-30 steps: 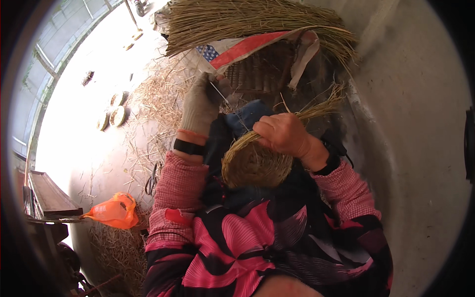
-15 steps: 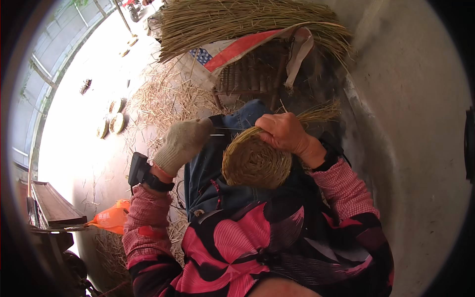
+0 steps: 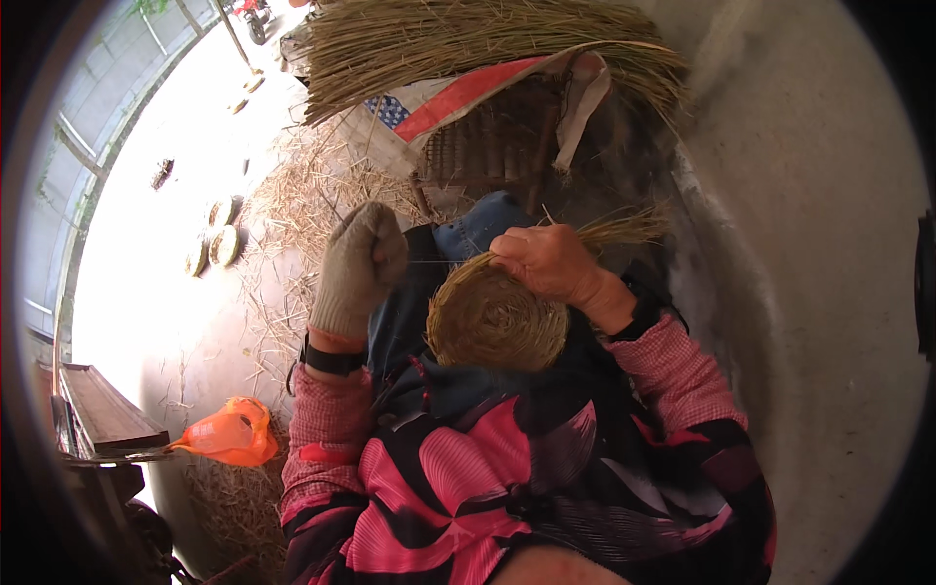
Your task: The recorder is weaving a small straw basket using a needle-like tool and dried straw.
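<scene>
A round coiled straw basket (image 3: pixel 499 322) rests on my lap with its hollow toward me. My bare right hand (image 3: pixel 554 263) pinches its upper rim, where a tuft of loose straw (image 3: pixel 624 226) sticks out to the right. A thin pale thread (image 3: pixel 425 261) runs taut from that rim to my left hand (image 3: pixel 361 268), which wears a knitted grey glove and is closed in a fist. Something thin, perhaps a needle, pokes up beyond the gloved fist; I cannot make it out clearly.
Ahead, a big bundle of long straw (image 3: pixel 478 54) lies over a striped sack (image 3: pixel 468 102) on a bamboo chair (image 3: pixel 478 146). Straw scraps (image 3: pixel 302 185) litter the floor. Several round woven pieces (image 3: pixel 224 246) lie at left, and an orange plastic bag (image 3: pixel 229 434) hangs nearer me.
My left hand has moved left and turned upward, its wrist rolling over. The thread stays stretched to the basket. My right hand and the basket shift only slightly left.
</scene>
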{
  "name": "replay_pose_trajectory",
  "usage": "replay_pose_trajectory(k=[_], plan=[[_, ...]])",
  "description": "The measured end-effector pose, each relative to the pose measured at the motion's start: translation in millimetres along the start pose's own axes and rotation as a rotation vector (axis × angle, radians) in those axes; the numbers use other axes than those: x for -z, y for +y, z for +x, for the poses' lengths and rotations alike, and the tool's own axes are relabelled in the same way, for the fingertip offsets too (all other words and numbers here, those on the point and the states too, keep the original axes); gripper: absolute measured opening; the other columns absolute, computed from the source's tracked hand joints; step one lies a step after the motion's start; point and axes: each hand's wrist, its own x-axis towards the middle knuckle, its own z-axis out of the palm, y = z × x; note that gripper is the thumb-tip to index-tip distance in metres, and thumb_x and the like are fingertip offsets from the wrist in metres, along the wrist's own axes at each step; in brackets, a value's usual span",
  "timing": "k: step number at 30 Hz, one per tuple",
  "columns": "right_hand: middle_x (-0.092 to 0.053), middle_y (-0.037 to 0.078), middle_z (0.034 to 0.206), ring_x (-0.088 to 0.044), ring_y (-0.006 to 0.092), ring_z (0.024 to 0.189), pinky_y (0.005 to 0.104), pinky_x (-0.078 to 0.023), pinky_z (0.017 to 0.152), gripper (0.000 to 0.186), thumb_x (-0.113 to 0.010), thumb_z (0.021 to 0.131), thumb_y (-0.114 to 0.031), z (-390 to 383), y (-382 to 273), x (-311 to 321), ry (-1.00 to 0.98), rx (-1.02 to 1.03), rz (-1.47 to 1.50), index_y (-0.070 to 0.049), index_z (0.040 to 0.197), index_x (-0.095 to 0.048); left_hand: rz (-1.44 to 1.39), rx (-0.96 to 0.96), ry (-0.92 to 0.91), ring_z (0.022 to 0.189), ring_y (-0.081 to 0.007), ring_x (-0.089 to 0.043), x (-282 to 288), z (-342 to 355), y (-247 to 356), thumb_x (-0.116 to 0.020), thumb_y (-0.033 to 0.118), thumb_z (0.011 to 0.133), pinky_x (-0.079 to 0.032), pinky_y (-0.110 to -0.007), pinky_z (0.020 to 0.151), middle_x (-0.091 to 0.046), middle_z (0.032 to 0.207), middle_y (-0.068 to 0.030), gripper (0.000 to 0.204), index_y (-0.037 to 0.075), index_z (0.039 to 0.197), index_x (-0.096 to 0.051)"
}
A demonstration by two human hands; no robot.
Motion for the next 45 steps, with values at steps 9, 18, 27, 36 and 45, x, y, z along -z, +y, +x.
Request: replay_pose_trajectory(k=[9, 18, 27, 36, 45], plan=[[-0.063, 0.007, 0.081, -0.066, 0.0299, 0.073, 0.0402, -0.052, 0.061, 0.022, -0.069, 0.085, -0.020, 5.8, 9.7, 6.7, -0.158, 0.078, -0.085, -0.010, 0.101, -0.057, 1.572, -0.187, -0.163, 0.088, -0.0335, -0.063, -90.0, -9.0, 0.0, -0.064, 0.022, 0.085, -0.051, -0.045, 0.072, -0.062, 0.093, -0.0115, 0.021, 0.009, 0.098, -0.056], [-0.060, 0.006, 0.074, -0.067, 0.0226, 0.066, 0.0352, -0.053, 0.053, 0.027, -0.067, 0.085, -0.033, -16.3, -11.7, 21.8, -0.191, -0.093, -0.441, -0.011, 0.087, -0.051, 1.559, -0.053, -0.098, 0.094, -0.0367, -0.063, -89.5, -16.7, -10.0, -0.060, 0.019, 0.084, -0.051, -0.049, 0.075, -0.063, 0.097, -0.0135, 0.019, 0.009, 0.100, -0.055], [-0.055, 0.005, 0.072, -0.063, 0.0239, 0.062, 0.0371, -0.051, 0.052, 0.020, -0.064, 0.087, -0.025, -42.6, -32.9, -15.4, 0.130, -0.267, -0.379, -0.011, 0.087, -0.050, 1.498, -0.104, -0.027, 0.091, -0.0389, -0.063, -82.3, -32.1, -23.5, -0.062, 0.015, 0.083, -0.051, -0.050, 0.075, -0.064, 0.097, -0.0153, 0.021, 0.009, 0.103, -0.056], [-0.053, 0.007, 0.073, -0.062, 0.0273, 0.062, 0.0384, -0.050, 0.053, 0.016, -0.064, 0.086, -0.016, -34.8, -35.2, -27.5, 0.167, -0.242, -0.286, -0.010, 0.087, -0.050, 1.125, -0.202, 0.138, 0.082, -0.0313, -0.064, -61.0, -42.4, -21.9, -0.061, 0.008, 0.083, -0.051, -0.041, 0.071, -0.063, 0.089, -0.0118, 0.018, 0.007, 0.101, -0.060], [-0.053, 0.006, 0.071, -0.062, 0.0225, 0.060, 0.0366, -0.049, 0.051, 0.012, -0.059, 0.087, -0.017, -10.6, -39.3, -28.9, 0.075, -0.073, -0.354, -0.011, 0.084, -0.050, 0.457, 0.086, 0.388, 0.068, -0.0139, -0.059, -5.1, 25.4, 32.4, -0.046, 0.011, 0.098, -0.044, -0.027, 0.055, -0.061, 0.077, -0.0068, 0.020, 0.002, 0.090, -0.061]])
